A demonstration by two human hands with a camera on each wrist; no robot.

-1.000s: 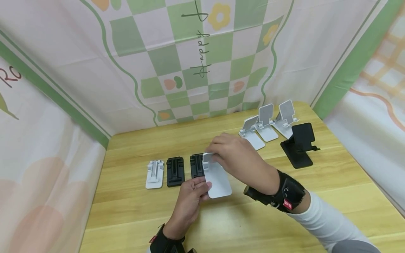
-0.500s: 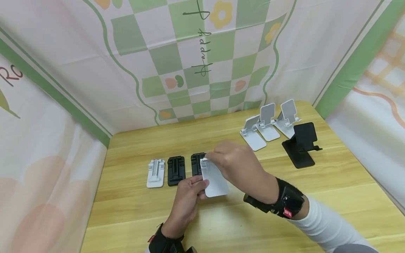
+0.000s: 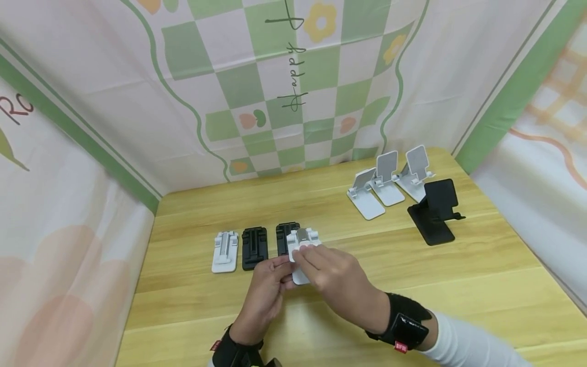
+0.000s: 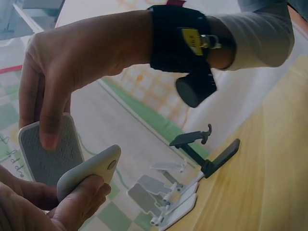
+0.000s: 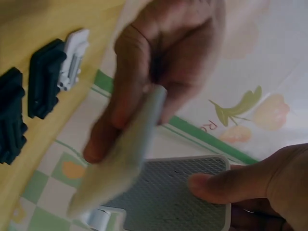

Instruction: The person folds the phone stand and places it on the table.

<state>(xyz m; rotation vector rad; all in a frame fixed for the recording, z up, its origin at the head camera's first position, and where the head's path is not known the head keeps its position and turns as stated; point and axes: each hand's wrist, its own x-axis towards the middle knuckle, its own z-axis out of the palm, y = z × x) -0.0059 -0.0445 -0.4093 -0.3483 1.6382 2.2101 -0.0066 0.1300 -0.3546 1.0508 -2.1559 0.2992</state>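
A white folding phone stand (image 3: 300,277) is held above the table between both hands. My left hand (image 3: 263,293) grips the edge of its base (image 4: 91,168), thumb on one face and fingers on the other. My right hand (image 3: 341,280) pinches the stand's upper plate, with the thumb on its grey textured pad (image 5: 178,192). Base and plate stand at an angle to each other, partly unfolded. Just behind, a folded black phone stand (image 3: 285,238) is partly covered by the held one. Beside it lie another folded black stand (image 3: 255,248) and a folded white stand (image 3: 224,253).
At the back right of the wooden table (image 3: 192,306) stand several unfolded phone stands: a white one (image 3: 368,205), two more white ones behind it, and a black one (image 3: 433,224). A printed cloth (image 3: 183,127) hangs behind and along the sides.
My right hand has come down and nearer from the stand's top edge, swinging its plate down toward me, so the hinge now shows. My left hand keeps its grip on the base.
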